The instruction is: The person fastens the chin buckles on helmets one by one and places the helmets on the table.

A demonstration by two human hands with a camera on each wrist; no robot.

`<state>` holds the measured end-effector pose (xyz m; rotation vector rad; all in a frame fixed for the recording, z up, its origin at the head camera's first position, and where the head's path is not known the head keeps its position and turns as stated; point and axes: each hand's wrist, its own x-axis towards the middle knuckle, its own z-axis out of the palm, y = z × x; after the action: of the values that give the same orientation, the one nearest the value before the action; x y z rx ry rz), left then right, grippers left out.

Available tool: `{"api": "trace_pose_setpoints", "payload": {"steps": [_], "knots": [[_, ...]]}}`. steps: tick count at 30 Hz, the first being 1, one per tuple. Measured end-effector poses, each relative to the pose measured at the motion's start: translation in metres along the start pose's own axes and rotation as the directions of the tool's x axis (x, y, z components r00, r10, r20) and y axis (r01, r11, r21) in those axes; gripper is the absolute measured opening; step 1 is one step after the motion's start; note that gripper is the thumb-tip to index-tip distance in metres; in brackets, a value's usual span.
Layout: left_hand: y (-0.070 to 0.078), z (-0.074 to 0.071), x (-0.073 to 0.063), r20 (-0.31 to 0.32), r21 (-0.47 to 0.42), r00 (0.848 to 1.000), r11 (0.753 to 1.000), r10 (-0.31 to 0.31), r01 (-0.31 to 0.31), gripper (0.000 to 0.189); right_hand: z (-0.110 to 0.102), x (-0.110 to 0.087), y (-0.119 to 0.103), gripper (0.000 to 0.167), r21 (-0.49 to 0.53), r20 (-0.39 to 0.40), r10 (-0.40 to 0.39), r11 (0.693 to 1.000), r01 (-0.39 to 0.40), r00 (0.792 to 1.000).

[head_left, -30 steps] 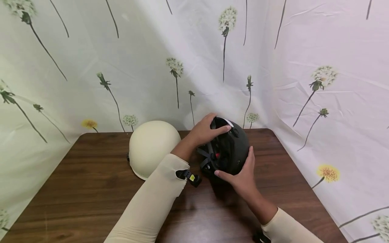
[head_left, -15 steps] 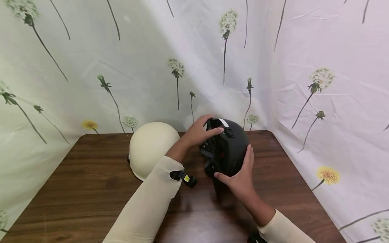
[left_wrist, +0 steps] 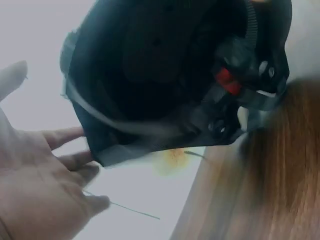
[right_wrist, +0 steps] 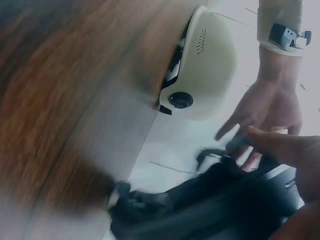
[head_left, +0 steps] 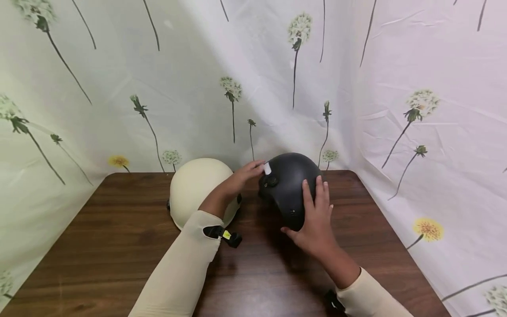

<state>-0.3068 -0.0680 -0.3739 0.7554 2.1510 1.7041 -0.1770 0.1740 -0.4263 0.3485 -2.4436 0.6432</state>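
- The right hand [head_left: 314, 224] is gripping the black helmet [head_left: 293, 176], thumb at the rim, fingers spreading over the shell;
- the black helmet is being held over the right half of the brown table [head_left: 119, 246];
- the left hand [head_left: 238, 178] is lying open-palmed, unclenched, fingertips at or just beside that helmet's edge;
- the cream helmet [head_left: 198, 187] is resting dome-up, left of the black one;
- flowered cloth [head_left: 190, 88] is hanging behind.

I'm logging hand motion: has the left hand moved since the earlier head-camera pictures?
Yes. In the head view, the left hand has shifted leftward, judged against the cream helmet, which stays put on the wooden table.
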Motion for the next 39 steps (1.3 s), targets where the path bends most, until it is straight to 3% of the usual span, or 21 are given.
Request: {"api": "trace_pose_setpoints", "payload": {"steps": [7, 14, 25, 31, 36, 39], "knots": [[-0.006, 0.005, 0.003, 0.089, -0.025, 0.996, 1.0, 0.001, 0.001, 0.073, 0.014, -0.004, -0.01, 0.145, -0.143, 0.042, -0.07, 0.987, 0.075, 0.997], [-0.008, 0.011, 0.006, 0.007, 0.076, 0.999, 0.996, -0.046, 0.045, 0.078, 0.021, -0.004, -0.014, 0.145, -0.202, 0.096, -0.088, 0.974, 0.105, 0.992], [-0.018, 0.014, 0.013, -0.042, 0.087, 0.996, 0.993, -0.083, 0.086, 0.082, 0.026, -0.005, -0.013, 0.143, -0.224, 0.187, -0.076, 0.967, 0.118, 0.98], [-0.014, 0.017, 0.013, -0.053, 0.135, 0.995, 0.987, -0.081, 0.087, 0.079, 0.025, -0.008, -0.018, 0.13, -0.177, 0.209, -0.075, 0.978, 0.113, 0.975], [-0.011, 0.019, 0.013, -0.087, 0.192, 0.994, 0.978, -0.065, 0.081, 0.079, 0.026, -0.006, -0.017, 0.113, -0.161, 0.142, -0.028, 0.986, 0.051, 0.989], [-0.011, 0.021, 0.013, -0.09, 0.233, 0.993, 0.968, -0.078, 0.097, 0.081, 0.027, -0.004, -0.013, 0.108, -0.14, 0.156, 0.039, 0.99, -0.016, 0.987]]}}
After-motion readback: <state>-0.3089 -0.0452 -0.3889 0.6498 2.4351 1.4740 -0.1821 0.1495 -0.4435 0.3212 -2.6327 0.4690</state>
